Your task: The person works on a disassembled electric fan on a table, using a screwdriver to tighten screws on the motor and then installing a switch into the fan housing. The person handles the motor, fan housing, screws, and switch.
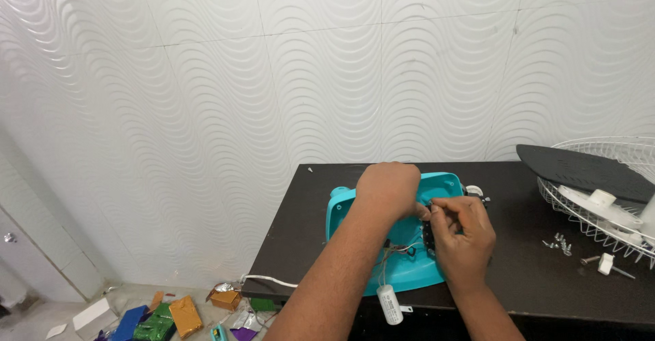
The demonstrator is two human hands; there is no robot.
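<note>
The teal shell [409,273] lies open side up on the dark counter [532,273], near its left front edge. Both hands work inside the shell, close together.

Left hand [387,187]: placed over the upper middle of the shell, fingers curled downward. What the fingers grip is hidden by the hand itself; whether they are closed on a part cannot be told.

Right hand [464,235]: positioned at the shell's right side, thumb and fingers pinched on a small dark part [428,235] that sits just inside the right wall. The fingertips of both hands meet at this part.

Thin wires [396,249] run across the shell floor below the hands. A white cylinder [389,303] on these wires hangs over the front edge of the counter, just below the shell.

On the right of the counter: a white wire guard [600,198] with a dark blade [580,170] lying across it, a group of screws [559,244] and a small white piece [605,264], all well apart from the shell.

A white cable [269,281] leaves the counter's left edge. On the floor below lie coloured packets [160,320] and a small box [225,299].
</note>
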